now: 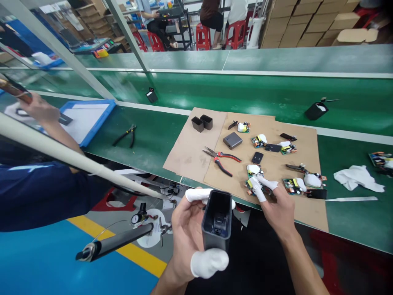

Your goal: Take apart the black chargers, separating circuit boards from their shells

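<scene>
My left hand (187, 229), with white finger covers, grips a black plastic housing (216, 221). Its open end faces up toward me, and the inside holds no board. Over the cardboard sheet (190, 151), my right hand (274, 200) reaches down with covered fingertips closed on a circuit board (251, 186) bearing white and yellow parts. Part of this board is hidden under the fingers. Just beyond it lies a small black cover plate (257, 157). More circuit boards (294, 185) lie to the right of that hand.
Red-handled pliers (218, 157), a closed housing (232, 140) and two open housings (202, 122) are on the cardboard. Black cutters (125, 136) lie left, a white cloth (357, 178) right. A co-worker's arm (46, 114) and a pale pole (76, 155) occupy the left side.
</scene>
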Available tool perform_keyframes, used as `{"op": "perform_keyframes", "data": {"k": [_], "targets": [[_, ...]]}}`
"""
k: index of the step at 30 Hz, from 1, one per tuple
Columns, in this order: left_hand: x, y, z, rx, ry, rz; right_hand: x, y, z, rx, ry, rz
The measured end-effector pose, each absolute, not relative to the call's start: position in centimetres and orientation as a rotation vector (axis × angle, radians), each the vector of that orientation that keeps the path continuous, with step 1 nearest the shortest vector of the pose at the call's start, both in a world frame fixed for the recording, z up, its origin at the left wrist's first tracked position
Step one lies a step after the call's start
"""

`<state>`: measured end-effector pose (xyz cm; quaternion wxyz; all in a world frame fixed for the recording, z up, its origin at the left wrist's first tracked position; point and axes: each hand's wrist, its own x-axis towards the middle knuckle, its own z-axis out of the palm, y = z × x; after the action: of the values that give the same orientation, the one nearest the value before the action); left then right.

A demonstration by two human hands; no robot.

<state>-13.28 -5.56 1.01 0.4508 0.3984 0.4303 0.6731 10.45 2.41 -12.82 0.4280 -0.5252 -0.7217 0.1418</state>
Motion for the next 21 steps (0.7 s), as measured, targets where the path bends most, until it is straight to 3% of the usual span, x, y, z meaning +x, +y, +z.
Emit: {"op": "perform_keyframes", "data": {"k": [9, 21], "targets": [[-13.15, -4.64, -0.13, 0.942, 0.792, 1.696, 10.40, 2.40, -12.61, -1.308, -1.800, 0.358], [-13.13, -5.35, 0.45, 0.728, 0.496, 1.424, 10.52, 2.40, -12.72, -1.282, -1.821, 0.330]]}}
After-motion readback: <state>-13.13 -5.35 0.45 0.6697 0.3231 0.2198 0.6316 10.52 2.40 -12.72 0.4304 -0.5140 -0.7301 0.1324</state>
